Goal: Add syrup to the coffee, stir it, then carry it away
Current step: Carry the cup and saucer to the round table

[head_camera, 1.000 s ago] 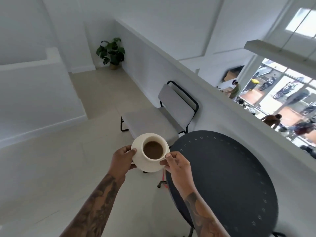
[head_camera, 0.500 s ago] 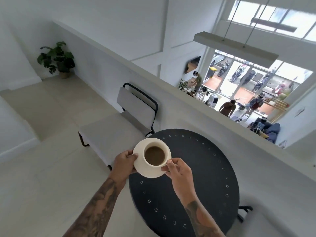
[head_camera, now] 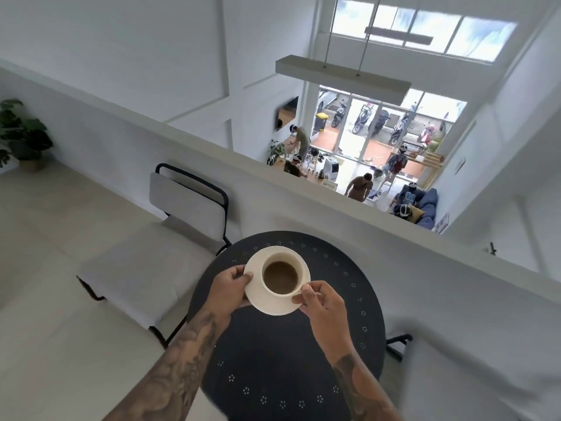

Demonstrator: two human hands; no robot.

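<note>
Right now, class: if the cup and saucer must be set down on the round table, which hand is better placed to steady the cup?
The right hand: it pinches the cup at its near side, while the left hand only grips the saucer rim.

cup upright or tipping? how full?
Upright. The cup sits level on the saucer, coffee below the rim, none spilled on the saucer. Left hand and right hand grip the saucer's edges.

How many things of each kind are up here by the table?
Round black perforated metal tables: 1
Grey padded chairs with black metal frames: 1
Cream ceramic cups of coffee: 1
Cream ceramic saucers: 1
Green leafy potted plants: 1
Total: 5
</note>
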